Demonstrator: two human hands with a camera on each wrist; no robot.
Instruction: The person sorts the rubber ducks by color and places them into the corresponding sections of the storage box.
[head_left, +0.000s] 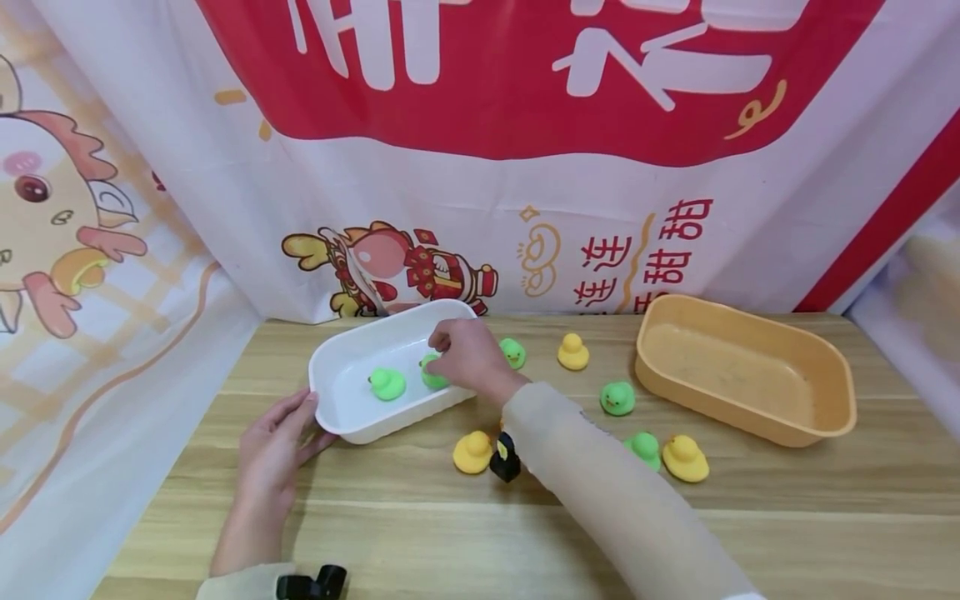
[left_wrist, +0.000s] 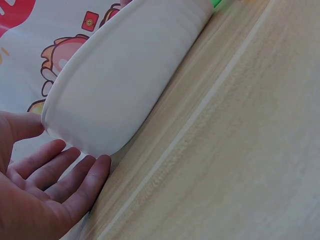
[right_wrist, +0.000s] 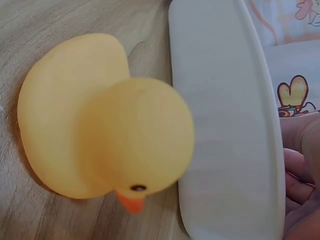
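Observation:
In the head view a white tub (head_left: 351, 421) stands at the back left of the table. My left hand (head_left: 273, 454) is at its left end. In the left wrist view the thumb is at the rim and the extended fingertips (left_wrist: 102, 162) touch the outer wall near the bottom. My right hand (head_left: 472, 354) reaches into the tub with curled fingers, gripping a green rubber duck (head_left: 431, 377) low over the tub floor; the hand partly covers it. Another green duck (head_left: 387, 383) sits beside it in the tub. A yellow rubber duck (right_wrist: 145, 130) stands just below the right wrist.
An orange tub (head_left: 750, 417) stands at the back right. Between the tubs are green ducks (head_left: 617, 398) and yellow ducks (head_left: 573, 352), some near the right sleeve (head_left: 600, 483). A printed cloth (head_left: 480, 192) hangs behind the table.

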